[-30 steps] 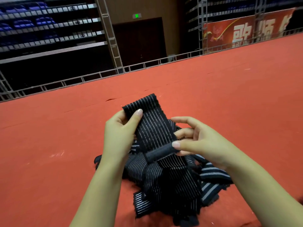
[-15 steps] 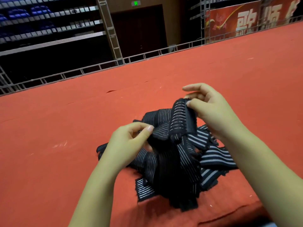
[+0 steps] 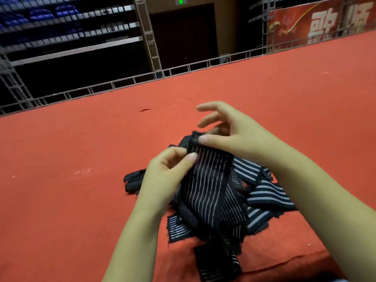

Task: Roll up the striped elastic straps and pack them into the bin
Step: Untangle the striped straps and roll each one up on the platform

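While the left hand (image 3: 168, 176) pinches one edge, the right hand (image 3: 230, 135) pinches the far top end of a striped strap (image 3: 205, 186), its length running away from the viewer over the strap pile (image 3: 262, 192) on the red floor (image 3: 61, 180). Half a second ago it was bunched; now it is pulled straight.

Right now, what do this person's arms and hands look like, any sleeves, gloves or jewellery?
Both forearms are bare right down to the bottom of the picture: no sleeve shows on either. The left hand and the right hand wear no gloves, and no ring, watch or bracelet shows on the fingers or wrists in view. The thumbnails look short and unpainted. No markings or bandages show.
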Action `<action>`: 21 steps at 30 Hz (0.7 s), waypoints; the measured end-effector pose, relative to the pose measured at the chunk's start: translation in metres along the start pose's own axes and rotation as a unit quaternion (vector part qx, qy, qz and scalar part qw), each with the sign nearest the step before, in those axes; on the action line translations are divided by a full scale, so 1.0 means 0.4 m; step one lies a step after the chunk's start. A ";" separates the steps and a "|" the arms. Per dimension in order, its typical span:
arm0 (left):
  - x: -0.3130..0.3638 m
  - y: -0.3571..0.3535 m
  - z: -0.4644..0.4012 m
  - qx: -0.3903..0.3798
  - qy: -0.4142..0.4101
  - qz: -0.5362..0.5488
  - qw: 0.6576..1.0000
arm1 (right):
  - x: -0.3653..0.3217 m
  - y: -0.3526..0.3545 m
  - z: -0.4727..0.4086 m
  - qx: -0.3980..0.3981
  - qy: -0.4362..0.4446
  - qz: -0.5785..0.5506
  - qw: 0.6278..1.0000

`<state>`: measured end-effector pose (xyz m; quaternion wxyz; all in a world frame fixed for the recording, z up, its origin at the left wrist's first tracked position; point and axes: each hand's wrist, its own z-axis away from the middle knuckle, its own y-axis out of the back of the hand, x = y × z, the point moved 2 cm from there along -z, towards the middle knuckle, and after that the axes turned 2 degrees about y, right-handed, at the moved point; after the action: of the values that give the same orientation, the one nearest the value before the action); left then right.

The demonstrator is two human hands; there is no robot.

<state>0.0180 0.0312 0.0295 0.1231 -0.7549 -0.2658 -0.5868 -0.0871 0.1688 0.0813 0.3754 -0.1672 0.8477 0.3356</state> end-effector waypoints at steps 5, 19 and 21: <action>0.025 0.026 0.001 0.096 -0.028 0.078 0.992 | 0.080 -0.090 0.126 -0.002 -0.100 -0.155 0.983; 0.134 0.100 -0.086 0.099 -0.159 0.063 0.980 | 0.087 -0.230 0.251 -0.109 -0.224 -0.291 0.924; 0.094 0.099 -0.081 0.090 -0.144 0.068 0.983 | 0.115 -0.232 0.252 -0.118 -0.252 -0.223 0.934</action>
<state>0.0196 -0.0082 0.0793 0.1901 -0.8337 -0.2805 -0.4361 -0.0150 0.1705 -0.0440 0.6191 -0.3053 0.6205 0.3720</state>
